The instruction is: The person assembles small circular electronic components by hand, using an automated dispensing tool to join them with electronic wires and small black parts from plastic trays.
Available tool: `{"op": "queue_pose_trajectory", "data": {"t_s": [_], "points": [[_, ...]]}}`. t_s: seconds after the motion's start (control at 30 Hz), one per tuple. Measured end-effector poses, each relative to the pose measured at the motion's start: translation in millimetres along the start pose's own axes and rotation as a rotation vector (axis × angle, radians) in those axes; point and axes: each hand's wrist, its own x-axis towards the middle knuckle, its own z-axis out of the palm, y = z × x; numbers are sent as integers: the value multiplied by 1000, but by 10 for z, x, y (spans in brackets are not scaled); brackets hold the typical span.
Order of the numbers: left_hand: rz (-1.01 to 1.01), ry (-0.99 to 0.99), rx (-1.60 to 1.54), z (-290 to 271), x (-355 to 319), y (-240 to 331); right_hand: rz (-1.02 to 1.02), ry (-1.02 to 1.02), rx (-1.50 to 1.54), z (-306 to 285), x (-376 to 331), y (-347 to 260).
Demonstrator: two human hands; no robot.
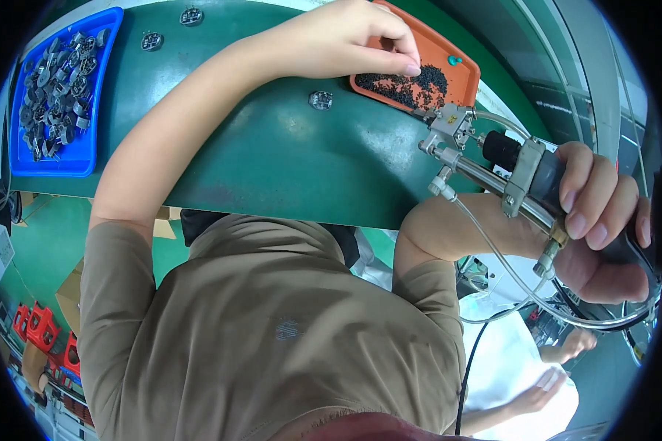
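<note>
My left hand reaches across the green table into an orange tray. Its bunched fingertips press into a pile of small black screws; the thumb is hidden, so I cannot tell whether a piece is pinched. My right hand grips the dark handle of a pneumatic screwdriver with a metal frame, a clear tube and black cables. The tool's metal head hangs just beside the orange tray's near corner. A small round metal part lies on the table between my arms.
A blue tray full of several grey metal parts sits at the table's left end. Two more round metal parts lie near the far edge. Another person's hands and white sleeve show at lower right. Red crates stand on the floor.
</note>
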Motion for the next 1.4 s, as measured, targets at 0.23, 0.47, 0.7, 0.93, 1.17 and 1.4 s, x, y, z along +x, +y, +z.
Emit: {"op": "queue_pose_trajectory", "data": {"t_s": [0.23, 0.47, 0.7, 0.93, 1.17, 1.4], "points": [[116, 438, 378, 103, -107, -40, -182, 279, 72, 376, 86, 347], [132, 218, 382, 287, -917, -137, -119, 90, 13, 246, 138, 429], [151, 149, 415, 370, -910, -261, -55, -203, -41, 309, 335, 603], [143, 173, 396, 462, -899, -265, -63, -161, -5, 391, 379, 843], [119, 196, 368, 508, -926, -280, -120, -184, 59, 414, 338, 1047], [133, 205, 353, 515, -943, -299, -113, -182, 35, 403, 315, 1069]]}}
